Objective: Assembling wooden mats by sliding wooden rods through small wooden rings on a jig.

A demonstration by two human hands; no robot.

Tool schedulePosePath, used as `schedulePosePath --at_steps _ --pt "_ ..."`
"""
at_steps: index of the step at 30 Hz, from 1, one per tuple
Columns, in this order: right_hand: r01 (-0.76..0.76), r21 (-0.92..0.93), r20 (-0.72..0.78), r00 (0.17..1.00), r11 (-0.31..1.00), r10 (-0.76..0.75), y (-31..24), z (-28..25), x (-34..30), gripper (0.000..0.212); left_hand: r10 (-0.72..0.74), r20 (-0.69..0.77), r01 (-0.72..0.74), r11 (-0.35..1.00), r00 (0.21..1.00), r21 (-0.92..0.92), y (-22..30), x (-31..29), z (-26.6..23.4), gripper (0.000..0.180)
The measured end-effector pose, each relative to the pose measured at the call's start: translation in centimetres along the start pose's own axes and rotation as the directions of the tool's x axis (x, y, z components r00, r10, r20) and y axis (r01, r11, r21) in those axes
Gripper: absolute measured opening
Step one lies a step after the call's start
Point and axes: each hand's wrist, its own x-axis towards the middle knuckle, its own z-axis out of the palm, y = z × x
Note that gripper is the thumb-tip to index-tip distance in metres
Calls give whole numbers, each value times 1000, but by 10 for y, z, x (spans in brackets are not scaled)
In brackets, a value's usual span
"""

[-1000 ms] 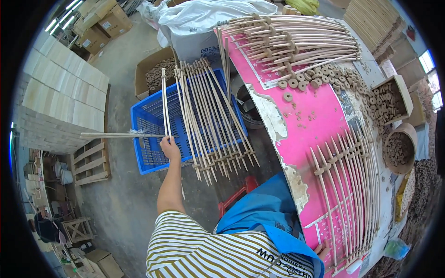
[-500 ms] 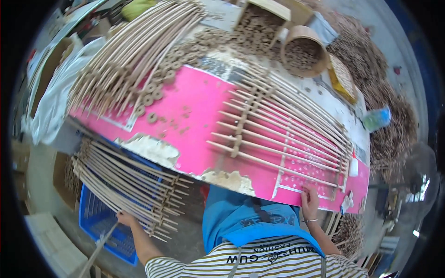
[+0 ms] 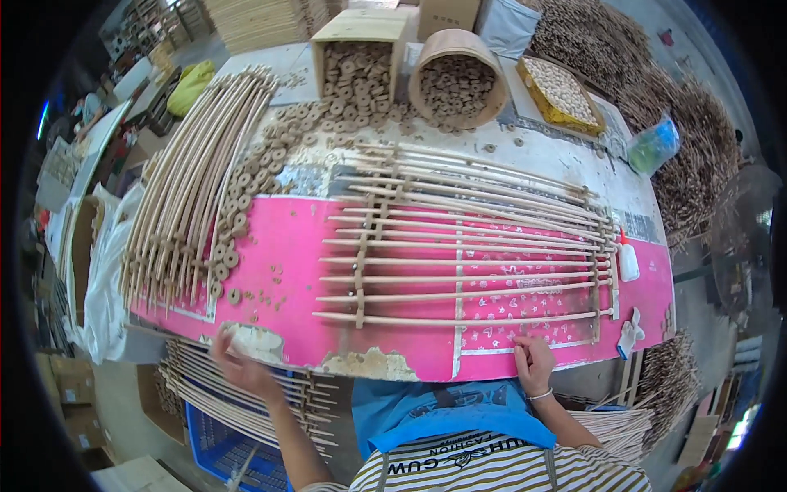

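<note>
A slatted wooden rack (image 3: pixel 358 283) of long thin rods, threaded through crosspieces at each end, lies on the pink-topped table (image 3: pixel 287 238). Resting at the table's front edge just below it, my right hand (image 3: pixel 534 363) has its fingers curled, with nothing visible in them. My left hand (image 3: pixel 244 369) is blurred by motion at the front left edge. Its fingers look stretched out and hold nothing I can see. Below that hand, a similar rod rack (image 3: pixel 217 398) lies over a blue plastic crate (image 3: pixel 215 443), partly hidden by my forearm.
Bundled rods (image 3: pixel 184 189) lie at the left beside scattered wooden rings (image 3: pixel 240 201). Behind stand a wooden box (image 3: pixel 361 29) and a round tub (image 3: pixel 455 41) of rings, plus a yellow tray (image 3: pixel 594 127). A glue bottle (image 3: pixel 629 261) and green bottle (image 3: pixel 653 148) are at the right.
My left hand has let go of the rack over the crate and moved up to the table's edge. My right hand stays near the front edge. The whole view has shifted.
</note>
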Motion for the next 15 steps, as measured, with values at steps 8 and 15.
schedulePosePath --at_steps 8,15 --pt "-45 34 -19 999 998 46 -2 -8 6 15 560 759 -391 814 333 -429 171 33 340 32" --pt "-25 58 4 1000 998 25 7 -10 5 18 579 813 -468 701 -65 -538 142 35 480 41"
